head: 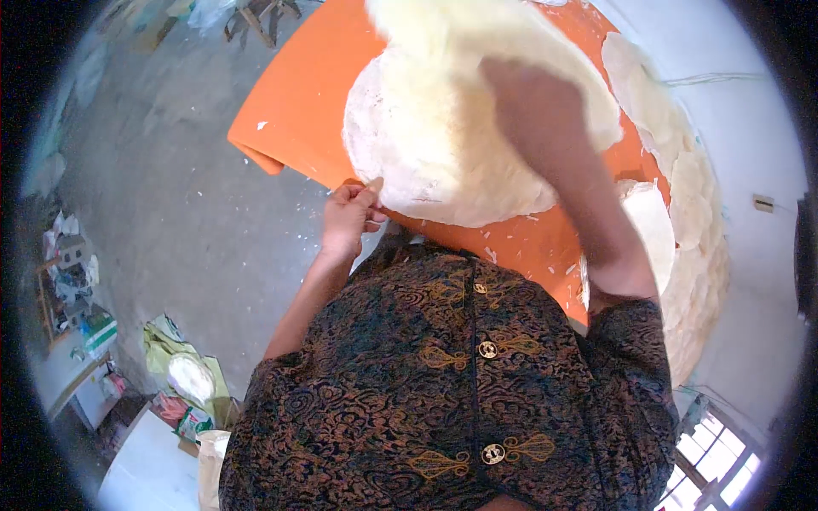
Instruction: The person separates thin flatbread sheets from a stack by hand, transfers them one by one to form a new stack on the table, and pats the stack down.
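Observation:
A large, pale cream sheet (pixel 415 128) with an uneven, rounded edge lies across an orange cloth (pixel 307 96) in front of me. Its material is hard to tell; the surface looks rough and slightly fibrous. My left hand (pixel 351 211) pinches the sheet's near left edge between thumb and fingers. Over the right part of the sheet is my right hand (pixel 537 96), blurred by motion. Its fingers are not distinct, and whether it touches or grips the sheet cannot be told.
A stack of off-white sheets (pixel 648 223) lies close to my right forearm. More pale, overlapping pieces (pixel 693 255) run along the far right. White scraps (pixel 492 252) dot the cloth. Grey floor (pixel 211 191) spreads left, with bags (pixel 192 377) and a white surface (pixel 150 460) lower left.

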Available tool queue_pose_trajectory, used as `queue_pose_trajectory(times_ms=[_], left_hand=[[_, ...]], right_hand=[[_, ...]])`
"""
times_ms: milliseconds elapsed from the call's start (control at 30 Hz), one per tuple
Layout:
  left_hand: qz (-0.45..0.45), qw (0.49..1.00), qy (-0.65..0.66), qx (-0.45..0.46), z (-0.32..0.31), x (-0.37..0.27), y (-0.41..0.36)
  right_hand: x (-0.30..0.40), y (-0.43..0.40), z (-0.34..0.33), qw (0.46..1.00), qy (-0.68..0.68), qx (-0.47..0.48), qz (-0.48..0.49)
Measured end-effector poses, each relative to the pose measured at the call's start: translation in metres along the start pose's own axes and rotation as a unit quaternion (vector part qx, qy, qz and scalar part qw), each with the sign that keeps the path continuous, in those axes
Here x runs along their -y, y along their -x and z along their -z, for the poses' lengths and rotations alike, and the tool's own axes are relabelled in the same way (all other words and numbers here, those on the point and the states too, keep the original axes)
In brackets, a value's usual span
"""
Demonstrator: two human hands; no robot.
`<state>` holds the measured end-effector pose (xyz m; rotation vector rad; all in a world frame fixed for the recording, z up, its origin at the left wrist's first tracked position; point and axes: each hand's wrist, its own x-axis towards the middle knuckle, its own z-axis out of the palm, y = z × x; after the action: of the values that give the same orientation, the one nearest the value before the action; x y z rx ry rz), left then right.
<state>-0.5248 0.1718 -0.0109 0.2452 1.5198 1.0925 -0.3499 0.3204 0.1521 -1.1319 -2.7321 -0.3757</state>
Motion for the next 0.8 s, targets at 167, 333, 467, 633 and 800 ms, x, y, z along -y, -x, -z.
queue_pose_trajectory(times_ms=[167,333,467,633,800], left_hand=[[0.003,0.997,0.003,0.079,0.002,0.018,-0.021],[-0.03,0.994,0.093,0.057,-0.016,0.013,-0.013],[-0.036,0.982,0.145,0.115,-0.028,0.001,-0.006],[-0.034,0.966,0.2,0.162,-0.037,-0.004,-0.003],[-0.008,0.941,0.236,0.242,-0.051,0.003,-0.008]], right_hand=[[0.05,0.084,-0.091,0.962,-0.196,0.188,-0.016],[0.059,0.099,-0.089,0.96,-0.241,0.139,-0.034],[0.061,0.105,-0.088,0.957,-0.255,0.133,-0.04],[0.072,0.106,-0.086,0.956,-0.279,-0.061,-0.067],[0.01,0.071,-0.085,0.931,-0.251,0.2,-0.173]])
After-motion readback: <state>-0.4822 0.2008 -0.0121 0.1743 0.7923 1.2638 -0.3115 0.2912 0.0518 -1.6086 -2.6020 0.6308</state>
